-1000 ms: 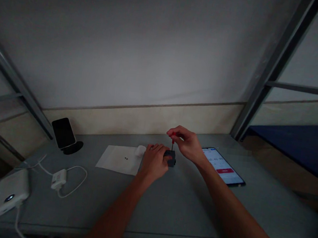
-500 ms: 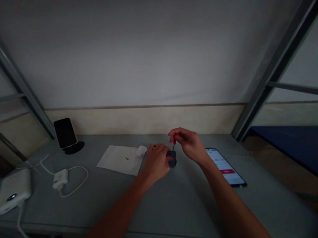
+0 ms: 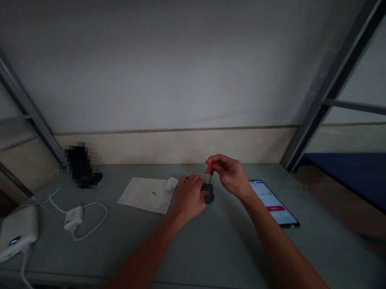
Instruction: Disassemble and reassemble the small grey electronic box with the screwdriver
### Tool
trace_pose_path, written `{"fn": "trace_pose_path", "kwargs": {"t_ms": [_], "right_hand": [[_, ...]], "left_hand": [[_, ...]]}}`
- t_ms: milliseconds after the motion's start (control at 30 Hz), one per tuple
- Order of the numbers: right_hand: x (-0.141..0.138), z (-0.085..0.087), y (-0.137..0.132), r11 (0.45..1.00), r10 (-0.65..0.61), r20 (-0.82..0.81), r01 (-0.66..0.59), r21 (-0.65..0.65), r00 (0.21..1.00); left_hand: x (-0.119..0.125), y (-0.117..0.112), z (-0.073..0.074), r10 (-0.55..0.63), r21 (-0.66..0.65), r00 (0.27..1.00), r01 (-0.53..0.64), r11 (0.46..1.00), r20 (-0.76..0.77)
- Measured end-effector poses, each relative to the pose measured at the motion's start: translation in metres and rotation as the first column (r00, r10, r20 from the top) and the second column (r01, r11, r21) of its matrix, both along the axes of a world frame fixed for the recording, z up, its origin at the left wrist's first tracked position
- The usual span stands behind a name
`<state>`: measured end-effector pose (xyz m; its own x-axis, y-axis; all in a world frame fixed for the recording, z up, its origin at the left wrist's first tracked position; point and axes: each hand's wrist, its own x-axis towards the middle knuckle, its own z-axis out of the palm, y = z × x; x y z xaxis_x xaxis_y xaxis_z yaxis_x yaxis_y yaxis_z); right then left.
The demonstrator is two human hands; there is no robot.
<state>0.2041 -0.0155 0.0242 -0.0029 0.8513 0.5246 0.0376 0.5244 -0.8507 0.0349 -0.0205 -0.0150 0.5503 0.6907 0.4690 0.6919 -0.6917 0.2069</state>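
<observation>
A small dark box-shaped device (image 3: 208, 194) sits on the grey table, gripped by my left hand (image 3: 191, 195), whose fingers cover its left part. My right hand (image 3: 229, 173) is closed around the red handle of a screwdriver (image 3: 213, 167). The screwdriver stands nearly upright, its thin shaft reaching down to the top of the device; what the tip meets is too small to make out. Left of my left hand lies a white sheet of paper (image 3: 139, 192) with a couple of tiny dark pieces (image 3: 154, 193), perhaps screws, and a rounded white object (image 3: 171, 184) at its upper right corner.
A phone with a lit screen (image 3: 274, 203) lies beyond my right forearm. At the left are a white power bank (image 3: 18, 233), a white adapter (image 3: 74, 217) with cables, and a blurred-out dark object (image 3: 80, 165). A wall closes the table's back; metal posts (image 3: 320, 112) flank it.
Hardly anything differs: both hands keep their places on the device and screwdriver, with only a very slight shift of the right hand. The dark object at the left is now pixelated.
</observation>
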Motion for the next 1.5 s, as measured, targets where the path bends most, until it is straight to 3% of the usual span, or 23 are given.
{"fn": "trace_pose_path", "kwargs": {"t_ms": [200, 400, 700, 900, 1100, 1267, 1433, 1500], "right_hand": [[0.004, 0.0017, -0.0038, 0.996, 0.08, 0.066, -0.082, 0.039, 0.995], [-0.0022, -0.0042, 0.0011, 0.992, -0.12, 0.064, 0.117, 0.043, 0.991], [-0.0024, -0.0013, -0.0019, 0.99, 0.139, -0.074, -0.139, -0.002, 0.988], [-0.0005, -0.0066, 0.0042, 0.997, -0.074, 0.0, 0.074, 0.034, 0.997], [0.0003, -0.0034, 0.0004, 0.996, 0.092, -0.076, -0.092, 0.009, 0.993], [0.0003, -0.0049, 0.0007, 0.999, -0.031, 0.027, 0.03, 0.023, 0.999], [0.0006, -0.0043, 0.0008, 0.997, 0.074, -0.023, -0.073, 0.017, 0.997], [0.0004, -0.0039, 0.0007, 0.999, 0.047, -0.003, -0.047, 0.028, 0.999]], "left_hand": [[0.0, -0.0006, 0.0018, -0.002, -0.021, 1.0, 0.002, 1.0, 0.006], [-0.0002, -0.0013, 0.0023, 0.002, 0.0, 1.0, -0.002, 1.0, 0.008], [-0.0015, -0.001, 0.0017, -0.016, -0.014, 0.999, 0.016, 1.0, 0.028], [-0.0015, -0.0012, 0.0025, -0.012, -0.027, 0.999, 0.013, 1.0, 0.03], [-0.0014, -0.0024, 0.0044, -0.003, -0.028, 1.0, 0.004, 1.0, 0.026], [-0.0015, -0.0025, 0.004, -0.009, -0.028, 1.0, 0.01, 1.0, 0.026], [-0.002, -0.0018, 0.0027, -0.017, -0.025, 0.999, 0.018, 1.0, 0.041], [-0.0019, -0.0016, 0.0024, -0.02, -0.031, 0.999, 0.021, 0.999, 0.046]]}}
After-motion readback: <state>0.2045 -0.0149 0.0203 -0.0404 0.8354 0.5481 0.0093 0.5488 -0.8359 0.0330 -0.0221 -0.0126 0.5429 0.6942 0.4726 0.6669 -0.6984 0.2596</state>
